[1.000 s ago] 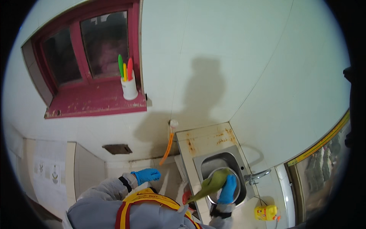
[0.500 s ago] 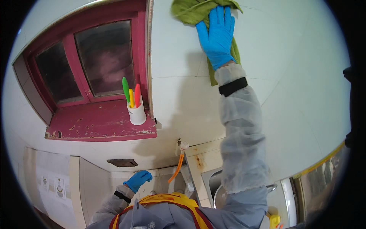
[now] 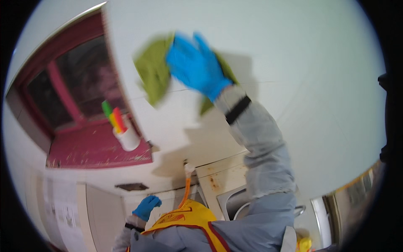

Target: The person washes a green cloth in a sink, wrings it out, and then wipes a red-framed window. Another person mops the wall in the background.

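My right hand [image 3: 196, 65], in a blue glove, is raised high in front of the white tiled wall. It holds a green cloth [image 3: 154, 69], which hangs out on both sides of the palm; motion blurs both. How firmly the cloth meets the wall cannot be made out. Low on the left is my left hand [image 3: 147, 207], also gloved in blue. Its fingers are loosely bent, with nothing visible in them, near the front of my yellow apron [image 3: 182, 216].
A red-framed window [image 3: 58, 75] is set into the wall at left. On its sill [image 3: 90, 149] stands a white cup [image 3: 127, 139] with green, yellow and red knife handles. Below are an orange hose [image 3: 187, 189] on a tap and a metal sink [image 3: 231, 201] at a counter.
My right hand has come down and left with the cloth, whose left part now swings out wider. The view has shifted slightly; my left hand stays low.
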`<state>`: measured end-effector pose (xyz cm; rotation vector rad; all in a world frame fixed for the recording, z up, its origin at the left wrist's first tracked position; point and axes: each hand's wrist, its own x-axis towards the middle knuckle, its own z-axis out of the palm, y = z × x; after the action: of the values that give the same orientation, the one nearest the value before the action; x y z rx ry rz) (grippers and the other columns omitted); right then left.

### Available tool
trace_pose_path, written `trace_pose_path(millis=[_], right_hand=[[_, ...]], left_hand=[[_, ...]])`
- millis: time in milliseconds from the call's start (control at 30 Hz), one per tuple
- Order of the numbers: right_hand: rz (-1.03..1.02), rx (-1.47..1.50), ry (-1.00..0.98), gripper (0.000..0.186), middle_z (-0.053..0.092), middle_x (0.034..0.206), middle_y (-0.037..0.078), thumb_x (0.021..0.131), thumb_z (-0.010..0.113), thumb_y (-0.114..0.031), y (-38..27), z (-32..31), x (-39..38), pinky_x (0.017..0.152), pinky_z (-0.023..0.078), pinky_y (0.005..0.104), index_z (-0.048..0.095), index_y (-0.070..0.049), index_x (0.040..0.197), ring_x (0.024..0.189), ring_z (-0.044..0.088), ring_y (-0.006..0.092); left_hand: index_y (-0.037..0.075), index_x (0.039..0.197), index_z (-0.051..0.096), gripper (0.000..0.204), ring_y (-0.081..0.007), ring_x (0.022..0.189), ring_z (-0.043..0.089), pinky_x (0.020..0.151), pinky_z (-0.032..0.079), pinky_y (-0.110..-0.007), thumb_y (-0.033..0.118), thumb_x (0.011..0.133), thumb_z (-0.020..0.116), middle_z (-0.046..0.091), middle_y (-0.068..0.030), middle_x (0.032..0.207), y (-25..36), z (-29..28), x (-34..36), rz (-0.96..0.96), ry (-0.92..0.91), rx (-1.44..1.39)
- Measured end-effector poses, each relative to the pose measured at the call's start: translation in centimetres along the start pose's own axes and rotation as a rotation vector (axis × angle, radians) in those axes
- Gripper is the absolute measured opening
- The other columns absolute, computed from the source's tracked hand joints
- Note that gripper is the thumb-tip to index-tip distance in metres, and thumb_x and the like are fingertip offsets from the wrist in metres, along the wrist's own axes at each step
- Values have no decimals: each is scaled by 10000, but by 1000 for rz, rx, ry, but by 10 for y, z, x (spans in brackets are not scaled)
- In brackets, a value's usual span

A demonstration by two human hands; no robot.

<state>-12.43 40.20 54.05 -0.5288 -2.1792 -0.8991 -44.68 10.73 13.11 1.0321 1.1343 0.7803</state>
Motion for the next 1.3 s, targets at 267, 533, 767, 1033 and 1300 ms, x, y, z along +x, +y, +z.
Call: trace_pose_path(millis=[267,533,767,1033,1300], right_hand=[[1240,-229,1104,456,590,1248,259,995,479,-312,171,-104,-107,958,447,480,544,67,1239,1127,565,393],[968,560,1076,565,370,1521,143,1057,399,-336,53,-52,-150,1192,225,387,298,37,1469,1396,338,274],[1228,840,642,534,424,1463,137,1053,399,-347,-129,-84,-129,1149,277,385,359,24,1436,1338,393,266],[1326,1283,354,508,484,1397,130,1049,398,-359,-283,-56,-110,1101,337,383,427,9,1397,1271,455,258],[1364,1578,237,492,545,1331,123,1045,397,-372,-465,-93,-79,1052,396,381,496,-6,1359,1205,518,250]], left_hand=[[-18,1033,627,325,-206,905,663,891,523,-348,295,1009,544,685,-116,993,3,5,-2,-119,14,-52],[-15,1012,669,350,-186,898,623,840,501,-327,310,994,542,679,-98,965,8,11,22,74,-126,256],[34,1057,629,363,-174,879,559,828,467,-326,380,984,548,625,-62,965,-6,44,-4,-122,-99,-6],[72,978,644,309,-145,837,555,787,467,-300,360,997,533,626,-26,907,-115,-9,-130,-75,206,-207],[71,1023,654,384,-165,837,586,787,491,-314,434,989,531,648,-42,920,-203,-59,-237,-35,269,-223]])
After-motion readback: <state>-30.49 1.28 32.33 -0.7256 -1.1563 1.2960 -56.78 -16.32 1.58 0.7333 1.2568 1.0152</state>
